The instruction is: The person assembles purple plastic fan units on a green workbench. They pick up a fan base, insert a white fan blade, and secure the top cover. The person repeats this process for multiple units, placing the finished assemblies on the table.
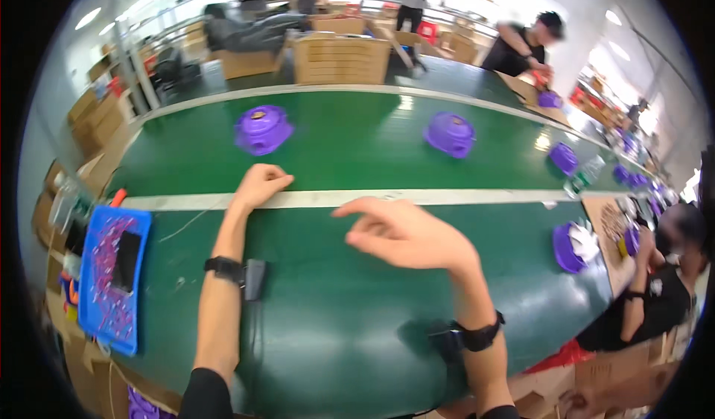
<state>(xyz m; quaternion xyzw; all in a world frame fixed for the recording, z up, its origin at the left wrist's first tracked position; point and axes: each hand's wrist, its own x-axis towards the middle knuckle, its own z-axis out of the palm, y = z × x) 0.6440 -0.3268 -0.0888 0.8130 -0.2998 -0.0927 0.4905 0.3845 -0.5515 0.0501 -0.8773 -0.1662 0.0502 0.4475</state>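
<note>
My left hand (261, 184) rests as a loose fist on the pale strip (447, 195) that runs along the green belt (342, 143), and it holds nothing. My right hand (406, 233) hovers over the green table (328, 315) with the forefinger stretched toward the left and nothing in it. Both wrists wear black bands. A purple round plastic part (263, 129) lies on the belt just beyond my left hand. A second purple part (450, 133) lies farther right on the belt.
A blue tray (112, 277) with small purple pieces and a dark phone sits at my left. More purple parts (564, 157) lie along the belt at right, where a seated person (655, 285) works. Cardboard boxes (340, 59) stand behind the belt.
</note>
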